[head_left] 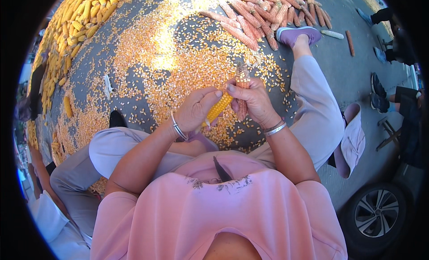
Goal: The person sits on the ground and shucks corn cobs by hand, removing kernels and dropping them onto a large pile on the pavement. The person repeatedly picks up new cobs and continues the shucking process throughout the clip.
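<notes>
My left hand [195,109] is closed around a yellow ear of corn [219,107], which tilts up to the right in front of my lap. In my right hand [255,100] I grip a mostly stripped reddish corncob [242,77], held upright with a few kernels left near its top. The cob and the ear meet where my two thumbs come close together. Below and beyond both hands, loose corn kernels [178,63] cover the dark ground. Part of the ear is hidden behind my left fingers.
A heap of yellow ears [87,14] rises at the far left. Stripped cobs [268,12] are piled at the far right, near my purple shoe [298,35]. A pale hat [351,141] lies right of my leg, above a car wheel [376,213]. Another person's grey trouser leg [73,175] is at left.
</notes>
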